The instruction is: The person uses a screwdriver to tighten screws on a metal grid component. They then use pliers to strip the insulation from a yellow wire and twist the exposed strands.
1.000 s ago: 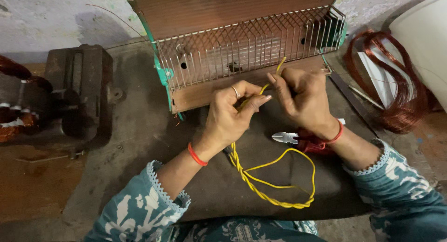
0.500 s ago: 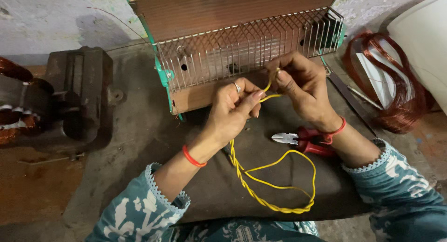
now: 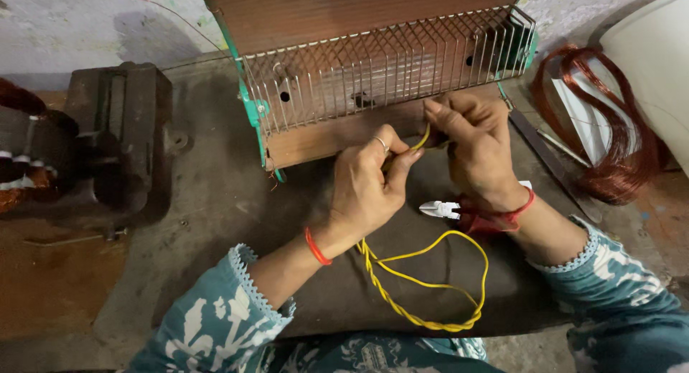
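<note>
**Two hands working a yellow wire in front of a room heater**

Seen from above, a person in teal sleeves with a white print sat at a dark worktop (image 3: 215,201). The left hand (image 3: 369,190), with a ring on one finger and a red band at the wrist, had its fingers pressed together, pinching a yellow wire (image 3: 423,297) near its upper end. The right hand (image 3: 477,147), also wearing a red band, was curled shut just beside it, its grip closed on the tip of the same wire. The two hands nearly touched at the lower front edge of a heater (image 3: 380,64).

From the left hand the wire ran down towards the person, twisted as a pair, then opened into a loose loop lying flat on the worktop between the forearms.

The heater lay close behind the hands: a long brown box with green end caps and a wire grille facing the camera.

Pliers (image 3: 459,213) with red handles and pale jaws lay on the worktop just under the right wrist. A heavy dark metal vise (image 3: 122,143) stood well apart at the left. A coil of copper wire (image 3: 610,143) lay at the right, beside a white curved object (image 3: 649,64) at the corner
</note>
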